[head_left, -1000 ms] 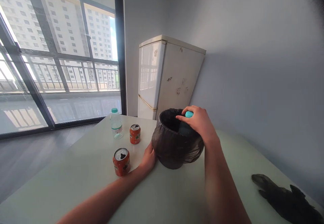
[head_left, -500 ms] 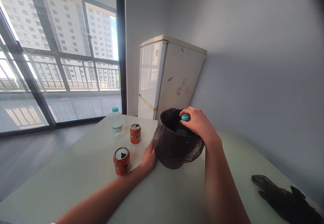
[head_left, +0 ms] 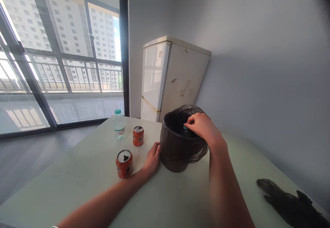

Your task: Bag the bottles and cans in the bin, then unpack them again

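Observation:
A dark trash bin (head_left: 174, 152) lined with a thin black bag stands on the table in front of me. My left hand (head_left: 152, 159) holds the bin's left side, low down, with its fingertips partly hidden. Over the bin's mouth, my right hand (head_left: 202, 126) pinches a bottle by its teal cap (head_left: 185, 128). The bottle's body is down in the dark bin and barely visible. Left of the bin are two red drink cans, a nearer one (head_left: 124, 167) beside my left forearm and a farther one (head_left: 138, 138). Behind them stands a clear plastic bottle (head_left: 119, 125) with a teal cap.
The pale table (head_left: 85, 173) spreads under everything. A crumpled black plastic bag (head_left: 288, 202) lies at its right edge. Past the far edge stands a white refrigerator (head_left: 183, 76), with a wall (head_left: 257, 83) on the right and glass sliding doors (head_left: 72, 69) on the left.
My right hand has lowered the capped bottle deeper into the bin. The bag's back rim now stands up higher behind that hand. My left hand stays against the bin, which has shifted slightly.

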`<state>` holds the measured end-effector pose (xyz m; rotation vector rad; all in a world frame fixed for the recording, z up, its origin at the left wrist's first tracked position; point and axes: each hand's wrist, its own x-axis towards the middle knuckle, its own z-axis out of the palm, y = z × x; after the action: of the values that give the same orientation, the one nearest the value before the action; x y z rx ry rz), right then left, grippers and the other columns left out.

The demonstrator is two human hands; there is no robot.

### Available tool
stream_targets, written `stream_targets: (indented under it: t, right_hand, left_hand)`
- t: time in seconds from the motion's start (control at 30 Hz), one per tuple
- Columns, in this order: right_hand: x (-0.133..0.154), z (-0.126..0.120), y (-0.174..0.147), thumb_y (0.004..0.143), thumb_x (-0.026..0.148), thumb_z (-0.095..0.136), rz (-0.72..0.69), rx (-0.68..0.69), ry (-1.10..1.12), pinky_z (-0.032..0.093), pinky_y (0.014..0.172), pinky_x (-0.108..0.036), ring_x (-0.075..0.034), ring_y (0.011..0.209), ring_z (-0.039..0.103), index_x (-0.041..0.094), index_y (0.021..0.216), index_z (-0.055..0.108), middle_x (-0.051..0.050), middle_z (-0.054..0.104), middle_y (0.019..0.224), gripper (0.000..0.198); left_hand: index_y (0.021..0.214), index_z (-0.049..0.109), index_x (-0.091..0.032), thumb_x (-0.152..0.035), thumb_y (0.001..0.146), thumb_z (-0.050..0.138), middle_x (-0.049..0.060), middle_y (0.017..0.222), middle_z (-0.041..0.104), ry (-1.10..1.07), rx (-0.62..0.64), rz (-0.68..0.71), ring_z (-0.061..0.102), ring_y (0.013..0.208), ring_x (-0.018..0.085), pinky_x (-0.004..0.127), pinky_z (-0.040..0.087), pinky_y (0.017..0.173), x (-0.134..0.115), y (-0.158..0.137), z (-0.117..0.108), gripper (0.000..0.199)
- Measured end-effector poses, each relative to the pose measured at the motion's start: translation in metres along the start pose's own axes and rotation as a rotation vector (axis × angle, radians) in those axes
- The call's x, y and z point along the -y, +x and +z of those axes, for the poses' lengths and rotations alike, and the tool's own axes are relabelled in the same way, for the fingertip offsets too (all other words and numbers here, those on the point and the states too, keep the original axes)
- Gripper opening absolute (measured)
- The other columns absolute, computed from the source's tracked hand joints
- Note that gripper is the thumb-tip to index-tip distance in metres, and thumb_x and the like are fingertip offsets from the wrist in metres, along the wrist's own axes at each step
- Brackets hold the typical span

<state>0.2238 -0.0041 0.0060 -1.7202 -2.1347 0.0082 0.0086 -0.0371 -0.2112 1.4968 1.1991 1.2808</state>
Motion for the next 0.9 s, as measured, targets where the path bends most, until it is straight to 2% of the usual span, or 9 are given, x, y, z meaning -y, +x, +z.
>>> stream_targets:
  t: [0.07, 0.2, 0.4, 0.53, 0.6, 0.67, 0.73, 0.8, 0.9]
  right_hand:
    - [0.000, 0.000, 0.000, 0.084, 0.034, 0.071, 0.000, -0.007, -0.008, 0.041, 0.067, -0.030, -0.019, 0.074, 0.065, 0.026, 0.067, 0.075, -0.003, 0.072, 0.071, 0.020]
    - [0.003, -0.002, -0.004, 0.081, 0.032, 0.073, -0.004, -0.003, -0.001, 0.040, 0.066, -0.029, -0.017, 0.069, 0.063, 0.024, 0.064, 0.070, 0.000, 0.070, 0.070, 0.019]
    - [0.014, -0.013, -0.016, 0.090, 0.045, 0.063, 0.046, 0.012, -0.002, 0.037, 0.058, -0.029, -0.016, 0.058, 0.055, 0.023, 0.057, 0.065, -0.001, 0.059, 0.055, 0.041]
    - [0.017, -0.018, -0.021, 0.090, 0.042, 0.064, 0.021, 0.000, -0.006, 0.035, 0.055, -0.030, -0.015, 0.054, 0.051, 0.022, 0.056, 0.064, 0.000, 0.058, 0.054, 0.039]
    - [0.015, -0.018, -0.020, 0.091, 0.038, 0.063, -0.003, -0.088, 0.030, 0.037, 0.057, -0.029, -0.016, 0.060, 0.057, 0.023, 0.064, 0.069, 0.000, 0.065, 0.061, 0.030]
    - [0.011, -0.018, -0.016, 0.093, 0.034, 0.061, -0.007, -0.232, 0.064, 0.042, 0.064, -0.029, -0.018, 0.070, 0.064, 0.024, 0.076, 0.074, -0.001, 0.073, 0.074, 0.023]
    - [0.003, -0.016, -0.012, 0.095, 0.031, 0.058, 0.015, -0.331, 0.070, 0.045, 0.071, -0.030, -0.019, 0.078, 0.068, 0.024, 0.086, 0.076, -0.002, 0.077, 0.085, 0.021]
    - [-0.007, -0.013, -0.008, 0.095, 0.029, 0.057, 0.055, -0.307, 0.065, 0.047, 0.076, -0.031, -0.022, 0.085, 0.070, 0.024, 0.096, 0.077, -0.004, 0.079, 0.094, 0.021]
    - [-0.022, -0.008, -0.005, 0.096, 0.031, 0.058, 0.133, -0.173, 0.052, 0.049, 0.081, -0.034, -0.026, 0.100, 0.071, 0.023, 0.119, 0.073, -0.008, 0.079, 0.109, 0.029]
  left_hand:
    - [0.117, 0.060, -0.020, -0.053, 0.104, 0.034, 0.008, 0.117, 0.070, 0.003, -0.001, 0.002, 0.061, 0.112, 0.025, 0.040, 0.045, 0.101, 0.000, 0.000, 0.000, 0.044]
    - [0.118, 0.061, -0.021, -0.054, 0.105, 0.034, 0.008, 0.119, 0.070, 0.011, 0.006, 0.014, 0.060, 0.114, 0.025, 0.039, 0.045, 0.102, 0.000, 0.000, 0.000, 0.044]
    - [0.118, 0.061, -0.022, -0.053, 0.105, 0.034, 0.007, 0.118, 0.071, 0.026, 0.009, 0.010, 0.061, 0.113, 0.025, 0.038, 0.046, 0.100, 0.000, 0.000, 0.000, 0.044]
    - [0.115, 0.061, -0.022, -0.054, 0.104, 0.035, 0.007, 0.117, 0.071, 0.029, 0.007, 0.011, 0.062, 0.110, 0.025, 0.037, 0.047, 0.097, 0.000, 0.000, 0.000, 0.043]
    - [0.115, 0.061, -0.022, -0.055, 0.104, 0.034, 0.007, 0.116, 0.071, 0.030, 0.006, 0.005, 0.062, 0.109, 0.024, 0.037, 0.047, 0.097, 0.000, 0.000, 0.000, 0.044]
    - [0.115, 0.062, -0.022, -0.056, 0.104, 0.034, 0.007, 0.115, 0.071, 0.031, 0.006, 0.006, 0.061, 0.110, 0.025, 0.037, 0.046, 0.097, -0.001, -0.001, 0.000, 0.045]
    - [0.115, 0.062, -0.022, -0.057, 0.104, 0.033, 0.007, 0.114, 0.071, 0.032, 0.007, 0.011, 0.061, 0.110, 0.025, 0.038, 0.046, 0.098, -0.001, -0.001, 0.000, 0.046]
    - [0.115, 0.061, -0.022, -0.057, 0.104, 0.033, 0.007, 0.114, 0.070, 0.030, 0.014, 0.015, 0.061, 0.110, 0.025, 0.038, 0.045, 0.099, -0.001, -0.001, 0.000, 0.046]
    - [0.115, 0.061, -0.022, -0.057, 0.104, 0.033, 0.007, 0.115, 0.070, 0.024, 0.018, 0.016, 0.060, 0.111, 0.025, 0.038, 0.045, 0.100, 0.000, 0.000, 0.000, 0.046]
